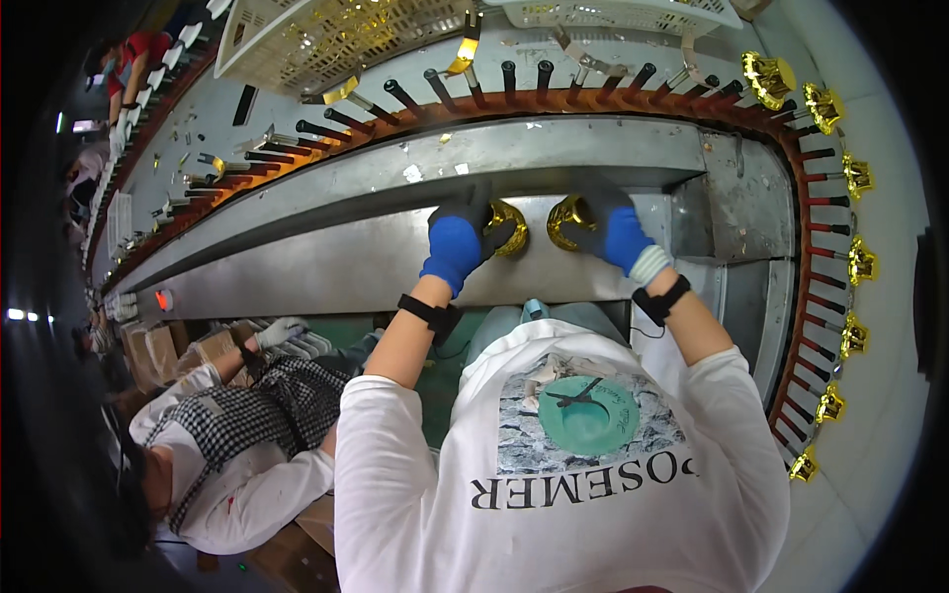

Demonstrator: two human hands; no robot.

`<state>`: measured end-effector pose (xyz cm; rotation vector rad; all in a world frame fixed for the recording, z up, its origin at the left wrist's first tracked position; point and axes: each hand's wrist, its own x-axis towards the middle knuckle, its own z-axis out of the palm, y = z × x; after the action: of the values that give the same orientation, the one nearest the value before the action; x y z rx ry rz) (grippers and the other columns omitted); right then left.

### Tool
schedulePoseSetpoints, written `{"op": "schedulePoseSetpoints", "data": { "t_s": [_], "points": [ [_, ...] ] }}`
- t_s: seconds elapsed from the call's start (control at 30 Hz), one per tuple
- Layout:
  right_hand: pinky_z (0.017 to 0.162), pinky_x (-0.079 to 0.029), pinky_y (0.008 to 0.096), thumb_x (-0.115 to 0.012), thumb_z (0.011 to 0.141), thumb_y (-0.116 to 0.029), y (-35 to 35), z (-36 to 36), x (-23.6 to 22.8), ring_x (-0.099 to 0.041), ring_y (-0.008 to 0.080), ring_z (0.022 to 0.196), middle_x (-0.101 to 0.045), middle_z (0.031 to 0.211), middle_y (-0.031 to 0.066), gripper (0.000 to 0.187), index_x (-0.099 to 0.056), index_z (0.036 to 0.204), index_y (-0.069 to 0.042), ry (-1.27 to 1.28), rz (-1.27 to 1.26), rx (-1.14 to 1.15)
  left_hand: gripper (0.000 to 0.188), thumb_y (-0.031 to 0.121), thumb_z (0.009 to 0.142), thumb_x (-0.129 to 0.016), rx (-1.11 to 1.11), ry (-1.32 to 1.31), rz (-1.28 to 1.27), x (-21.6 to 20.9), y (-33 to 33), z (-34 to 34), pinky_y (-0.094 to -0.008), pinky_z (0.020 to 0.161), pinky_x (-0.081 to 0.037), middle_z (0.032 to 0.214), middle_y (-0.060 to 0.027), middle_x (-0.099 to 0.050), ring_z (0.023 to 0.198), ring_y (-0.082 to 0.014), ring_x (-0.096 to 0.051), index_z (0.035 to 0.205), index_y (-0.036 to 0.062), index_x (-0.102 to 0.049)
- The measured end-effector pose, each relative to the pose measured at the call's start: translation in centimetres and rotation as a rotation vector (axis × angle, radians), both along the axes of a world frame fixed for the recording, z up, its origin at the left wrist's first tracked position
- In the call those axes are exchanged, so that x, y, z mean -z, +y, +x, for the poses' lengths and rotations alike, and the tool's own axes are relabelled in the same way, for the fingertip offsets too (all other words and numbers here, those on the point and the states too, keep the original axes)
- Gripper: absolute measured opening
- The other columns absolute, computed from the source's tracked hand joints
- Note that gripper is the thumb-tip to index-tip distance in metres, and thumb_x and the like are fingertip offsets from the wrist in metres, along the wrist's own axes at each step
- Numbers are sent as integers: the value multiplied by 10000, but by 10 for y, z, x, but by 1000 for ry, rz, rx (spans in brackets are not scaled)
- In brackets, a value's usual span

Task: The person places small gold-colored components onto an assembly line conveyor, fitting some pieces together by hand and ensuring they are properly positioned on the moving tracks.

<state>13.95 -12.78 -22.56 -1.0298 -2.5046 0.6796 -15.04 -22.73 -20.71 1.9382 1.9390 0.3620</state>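
Observation:
Both of my hands wear blue gloves with dark palms and fingers, and they are over a flat metal bench (366, 259). My left hand (461, 235) is closed round a shiny gold cup-shaped piece (510, 229), its thumb and fingers on the piece's left side. A second gold cup-shaped piece (564, 223) is gripped by my right hand (607, 219), which covers its right side. The two pieces are a short gap apart, facing each other. My palms and some fingertips are hidden.
Beyond the bench curves a conveyor track (455, 117) with many dark upright holders. Several gold pieces (858, 259) sit on holders at the right. White plastic crates (326, 44) stand behind. At my left a co-worker in a checkered apron (259, 415) sits close, near cardboard boxes (158, 354).

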Motion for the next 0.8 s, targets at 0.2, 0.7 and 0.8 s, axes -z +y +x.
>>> {"op": "schedulePoseSetpoints", "data": {
  "t_s": [0.2,0.7,0.8],
  "points": [
    [1109,-539,399,-963,807,-320,-3,23,51,-634,216,1281,-655,1414,117,949,-435,1548,-49,324,-872,130,871,396,858,-900,-283,-453,201,59,-32,-13,-440,1005,-585,1354,-258,-667,1225,-358,-691,1514,-16,-502],
    [1070,-569,423,-1041,631,-286,-93,-251,96,-663,242,1213,-669,1338,144,1018,-497,1451,-26,442,-741,68,418,235,974,-805,-409,-807,16,46,-99,-186,-364,952,-578,1214,-100,-751,1074,-190,-711,1305,14,-675],
    [1159,-499,450,-1026,671,-327,-110,-297,106,-597,323,1341,-593,1468,214,1097,-444,1544,-6,408,-579,35,411,203,997,-786,-517,-824,89,56,-122,-216,-339,937,-580,1218,-76,-744,1083,-167,-697,1343,14,-667]
  ]
}}
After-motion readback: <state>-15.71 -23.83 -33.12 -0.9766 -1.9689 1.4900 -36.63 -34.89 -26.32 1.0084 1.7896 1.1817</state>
